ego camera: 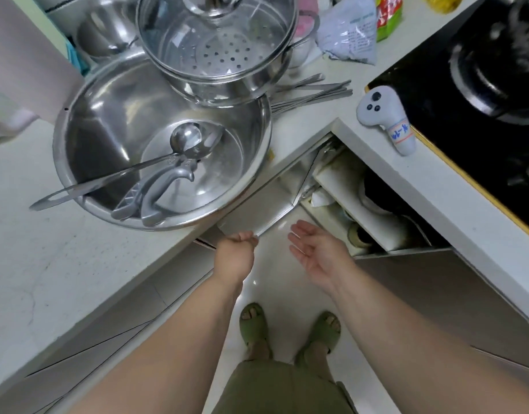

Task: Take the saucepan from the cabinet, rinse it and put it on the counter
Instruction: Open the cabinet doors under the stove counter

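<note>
Under the counter corner, at about 5 o'clock from the big steel basin (155, 150), the cabinet (361, 210) stands open; its door (251, 210) is swung out toward the person. Left hand (236, 252) is curled closed on the door's lower edge, holding it. Right hand (317, 252) is empty, palm up, fingers spread, hanging just beside the opening at 3 o'clock from the left one, touching nothing. Inside I can make out a pale shelf, a dark round item and some white stuff, but can't tell which, if any, is the saucepan, so its exact spot is unconfirmed, presumably still in there. On the counter (48, 264) at 12 o'clock a lidded steamer pot (218, 46) rests on the basin's far rim; a ladle and scissors lie in the basin. My read: only the door-opening part is done. Grab, rinse and set-down are all still to do; no sink in view.
</note>
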